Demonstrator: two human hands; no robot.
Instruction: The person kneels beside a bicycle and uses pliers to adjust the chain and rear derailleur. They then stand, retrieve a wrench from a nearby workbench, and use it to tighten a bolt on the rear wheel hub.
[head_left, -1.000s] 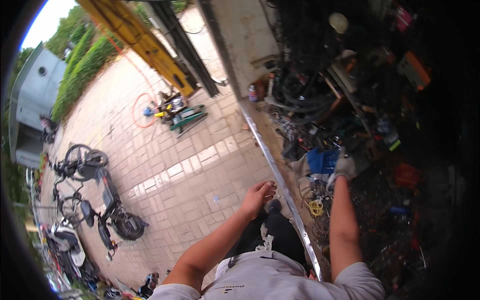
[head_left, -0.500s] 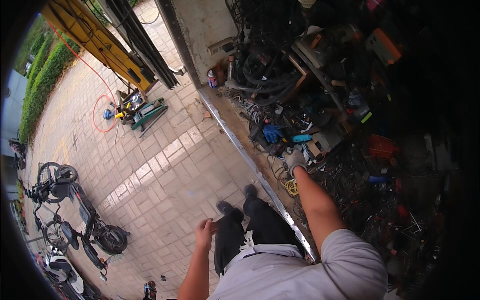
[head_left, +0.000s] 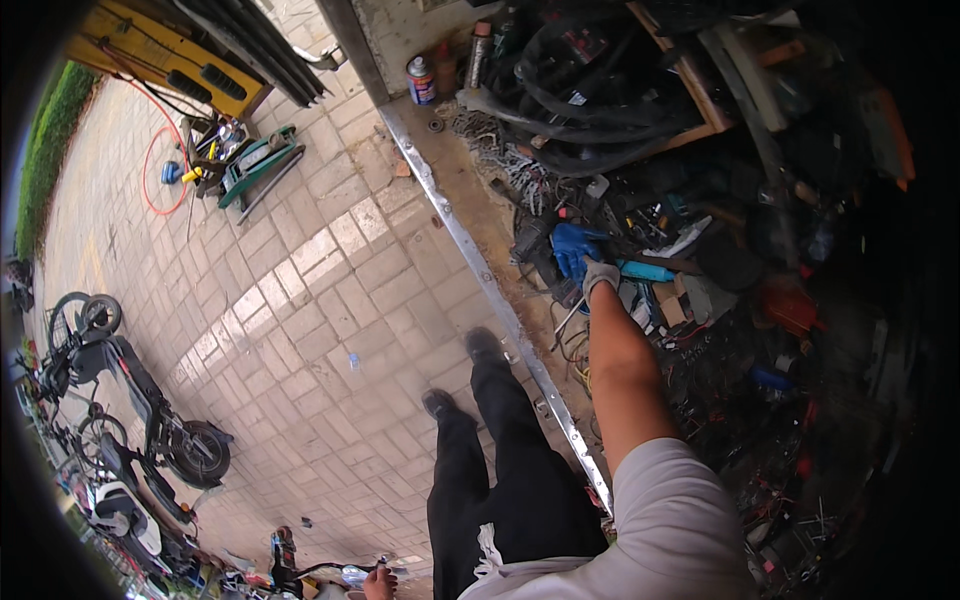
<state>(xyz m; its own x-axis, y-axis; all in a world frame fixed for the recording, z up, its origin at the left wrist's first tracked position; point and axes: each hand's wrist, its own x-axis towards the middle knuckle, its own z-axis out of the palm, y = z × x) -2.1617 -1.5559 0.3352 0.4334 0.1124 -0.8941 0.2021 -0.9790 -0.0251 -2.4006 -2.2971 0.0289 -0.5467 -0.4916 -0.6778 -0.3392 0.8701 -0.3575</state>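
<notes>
My right hand (head_left: 601,275), in a pale grey work glove, reaches into the cluttered heap on the right. Its fingertips meet the lower edge of a blue glove (head_left: 573,246); whether they grip it is too small to make out. Just below that hand a thin metal rod (head_left: 571,318) slants down to the left. Beside it lie a turquoise tube-shaped thing (head_left: 646,271) and a small brown cardboard box (head_left: 671,304). My bare left hand (head_left: 380,582) hangs low at the bottom edge, partly cut off. Its fingers are loosely bent, with nothing visible in them.
A metal threshold strip (head_left: 470,262) separates the brick paving from the cluttered interior. Thick black hoses (head_left: 560,110) and a spray can (head_left: 421,82) lie beyond. Outside are a green-based cutting machine (head_left: 258,165), a yellow post (head_left: 150,50), and parked two-wheelers (head_left: 165,415).
My right hand has moved forward to the blue glove. My left hand has dropped back to the bottom edge. The whole view has shifted, bringing the heap closer.
</notes>
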